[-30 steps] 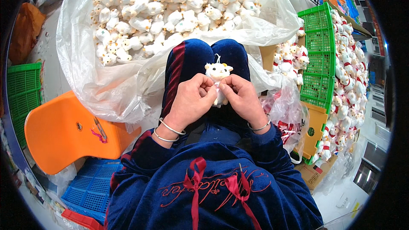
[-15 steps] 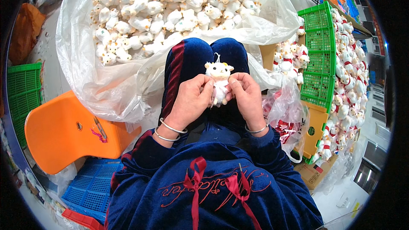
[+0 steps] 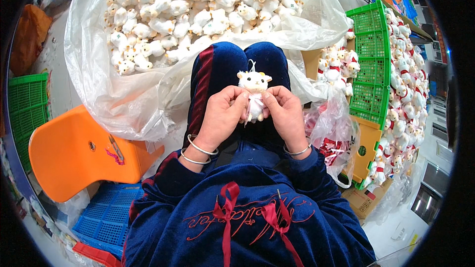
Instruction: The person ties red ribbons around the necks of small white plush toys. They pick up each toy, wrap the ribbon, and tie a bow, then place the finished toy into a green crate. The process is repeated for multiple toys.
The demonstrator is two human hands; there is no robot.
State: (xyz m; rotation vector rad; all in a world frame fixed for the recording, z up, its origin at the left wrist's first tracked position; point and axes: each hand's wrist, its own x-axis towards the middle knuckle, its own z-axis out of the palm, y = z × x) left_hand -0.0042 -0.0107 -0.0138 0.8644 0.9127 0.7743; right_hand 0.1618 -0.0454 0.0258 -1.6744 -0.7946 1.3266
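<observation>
A small white plush animal with dark eyes, little ears and a hanging loop on its head sits upright between my hands, above my knees. A pale pinkish ribbon lies round its neck. My left hand grips the toy from the left, thumb and fingertips pinched at the neck by the ribbon. From the other side my right hand is closed on it too, its thumb pressed at the neck. The fingers behind the toy are hidden, and I cannot tell how the ribbon is fastened.
A large clear plastic bag full of white plush toys lies ahead. An orange chair holding a slim tool stands left, near a blue crate. Right are a green crate, dressed toys and a bag of red ribbons.
My right thumb has come inward to the toy's neck, nearer the left thumb. The toy has hardly moved, and the left hand stays at its side.
</observation>
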